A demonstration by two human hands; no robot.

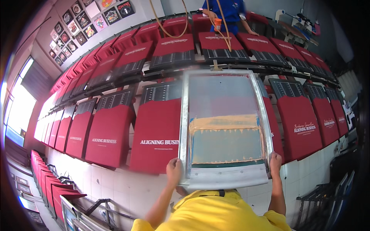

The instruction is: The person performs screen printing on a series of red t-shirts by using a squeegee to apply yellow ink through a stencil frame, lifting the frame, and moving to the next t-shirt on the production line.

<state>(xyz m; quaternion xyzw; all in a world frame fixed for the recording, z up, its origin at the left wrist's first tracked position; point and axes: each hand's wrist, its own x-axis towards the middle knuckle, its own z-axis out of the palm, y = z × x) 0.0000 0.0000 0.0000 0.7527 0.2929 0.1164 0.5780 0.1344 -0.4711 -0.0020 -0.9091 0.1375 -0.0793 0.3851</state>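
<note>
I hold a screen-printing frame (184, 119) in front of me by its near corners. My left hand (174, 172) is closed on the left side, and my right hand (275, 165) grips the right side. Tan ink (225, 122) lies in a ragged band across the mesh (219, 92) and rims the stencil area. Across the near end lies what looks like a squeegee (231, 176), a pale grey bar with bolts and a dark green edge. Under the frame, a red shirt on its board is mostly hidden.
Red shirts (160, 127) with white print lie on black boards (163, 91) in two long rows. Across the far row stands a person in blue (228, 7), near an orange container (217, 24). Hoses (186, 29) hang overhead. Metal racks (108, 208) flank me.
</note>
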